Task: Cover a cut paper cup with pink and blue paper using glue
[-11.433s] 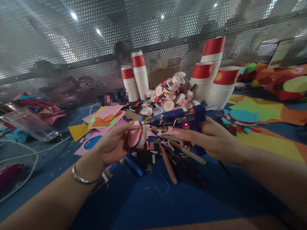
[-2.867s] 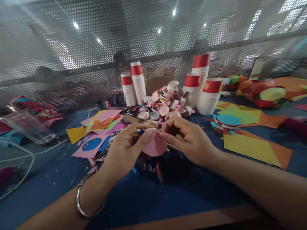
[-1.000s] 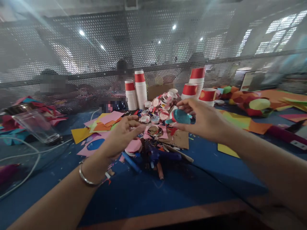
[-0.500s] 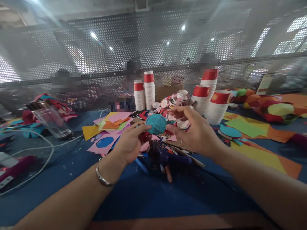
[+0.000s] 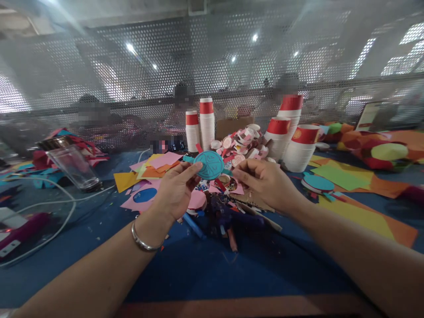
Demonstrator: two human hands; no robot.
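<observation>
Teal disc [image 5: 210, 166]: likely light, crushable; hold by rim.
Left grip [image 5: 175, 193] pinches rim; right grip [image 5: 272, 182] nearly closed, contents unclear.

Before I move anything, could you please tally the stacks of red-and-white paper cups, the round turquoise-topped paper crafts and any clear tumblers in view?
Red-and-white paper cup stacks: 5 (2 at left, 3 at right)
Round turquoise-topped paper crafts: 2 (1 in the left hand, 1 lying at right)
Clear tumbler: 1
Total: 8

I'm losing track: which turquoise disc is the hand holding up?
The lined turquoise disc in the left hand; the other disc lies lower, near yellow paper.
</observation>
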